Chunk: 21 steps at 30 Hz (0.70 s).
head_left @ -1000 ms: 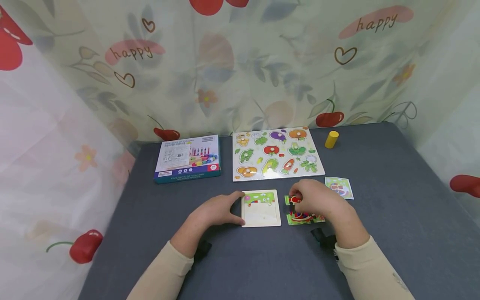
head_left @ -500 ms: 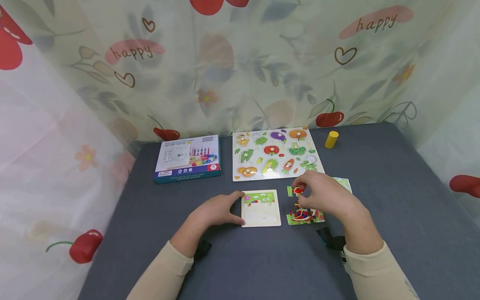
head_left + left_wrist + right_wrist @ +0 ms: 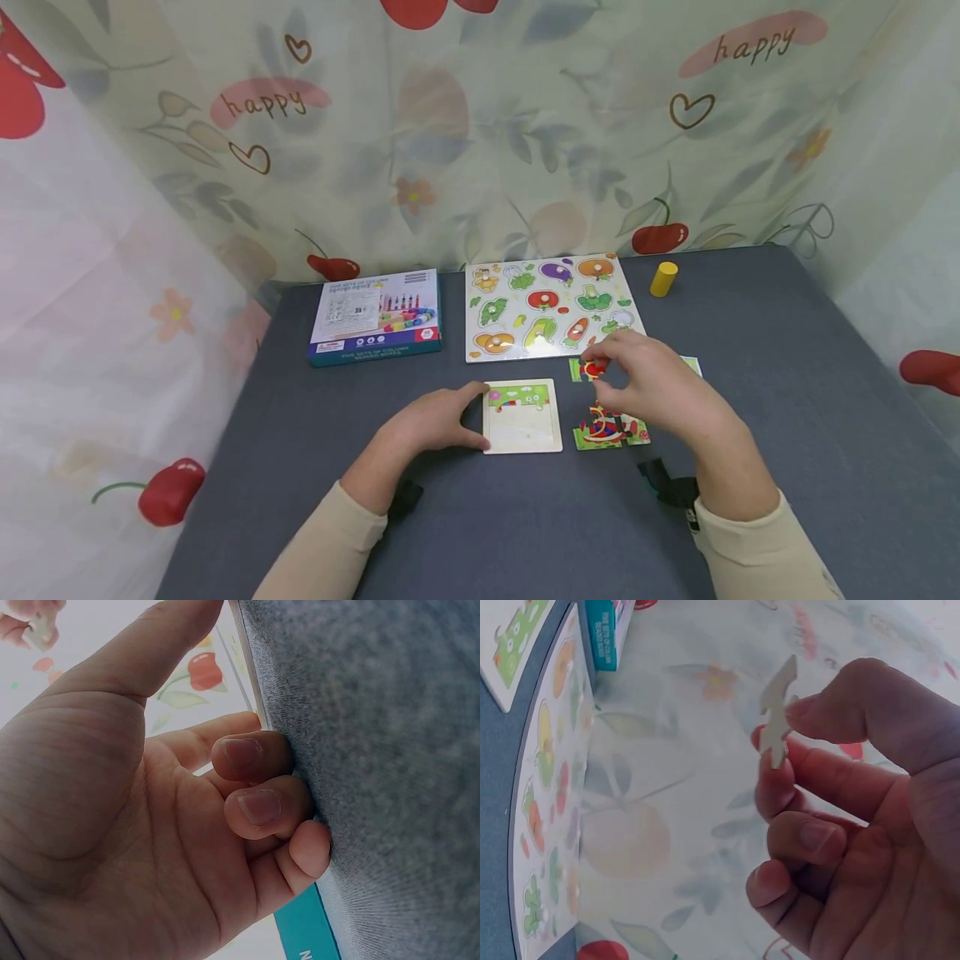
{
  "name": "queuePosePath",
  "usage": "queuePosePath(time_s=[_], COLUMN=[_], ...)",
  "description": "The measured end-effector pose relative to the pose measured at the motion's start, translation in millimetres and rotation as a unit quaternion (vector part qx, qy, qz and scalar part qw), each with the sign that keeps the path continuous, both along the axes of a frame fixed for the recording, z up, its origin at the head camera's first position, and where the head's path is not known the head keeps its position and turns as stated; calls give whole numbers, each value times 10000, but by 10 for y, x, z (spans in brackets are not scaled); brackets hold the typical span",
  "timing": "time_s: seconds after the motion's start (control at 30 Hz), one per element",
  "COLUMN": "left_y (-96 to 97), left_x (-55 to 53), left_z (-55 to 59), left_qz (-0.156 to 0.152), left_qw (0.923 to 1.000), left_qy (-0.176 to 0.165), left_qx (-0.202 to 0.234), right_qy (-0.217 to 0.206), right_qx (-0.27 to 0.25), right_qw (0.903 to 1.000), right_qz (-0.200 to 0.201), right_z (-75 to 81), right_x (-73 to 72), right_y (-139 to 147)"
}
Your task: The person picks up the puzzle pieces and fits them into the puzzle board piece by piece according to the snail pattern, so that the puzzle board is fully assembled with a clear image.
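A small square jigsaw tray [image 3: 523, 432] lies on the table, with a green strip of pieces along its top. My left hand [image 3: 429, 423] holds it by the left side, thumb at the lower corner and index finger at the upper one. In the left wrist view the other fingers [image 3: 259, 806] are curled against the cloth. My right hand [image 3: 660, 387] pinches a jigsaw piece [image 3: 577, 370], green and red on its face, raised beside the tray. Its pale, notched edge [image 3: 778, 720] shows between thumb and fingertips in the right wrist view. Below that hand lie loose jigsaw pieces [image 3: 600, 432], partly overlapping.
Behind the tray lies a vegetable peg board [image 3: 517, 332]. A boxed set [image 3: 375, 321] is at the back left, and a yellow cylinder [image 3: 663, 279] stands at the back right. The right hand mostly hides a printed card [image 3: 694, 364].
My right hand has lifted a jigsaw piece from the loose pieces and moved it away from me, toward the peg board. The left hand and the tray have stayed still.
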<state>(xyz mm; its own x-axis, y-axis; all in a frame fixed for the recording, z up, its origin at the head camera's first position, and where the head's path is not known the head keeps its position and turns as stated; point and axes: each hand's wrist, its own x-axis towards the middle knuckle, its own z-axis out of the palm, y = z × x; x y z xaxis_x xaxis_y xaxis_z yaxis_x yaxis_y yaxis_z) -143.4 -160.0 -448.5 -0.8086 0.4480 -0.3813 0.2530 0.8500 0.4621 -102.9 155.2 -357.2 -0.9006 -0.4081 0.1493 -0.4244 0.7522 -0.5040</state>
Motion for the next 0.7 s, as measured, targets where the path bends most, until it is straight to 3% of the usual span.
queuePosePath(time_s=[0.17, 0.43, 0.7], left_y=[2, 3, 6], left_x=[-3, -5, -6], left_z=[-4, -10, 9], left_qz=[-1, 4, 40], left_qw=[10000, 10000, 9999], left_qy=[-9, -20, -92], left_qx=[5, -14, 1], right_qy=[488, 1137, 1215], right_qx=[-382, -1035, -1172], right_qw=[9979, 9866, 9810], right_qz=[170, 542, 953], right_z=[10, -40, -151], right_x=[23, 50, 54], right_y=[-42, -200, -433])
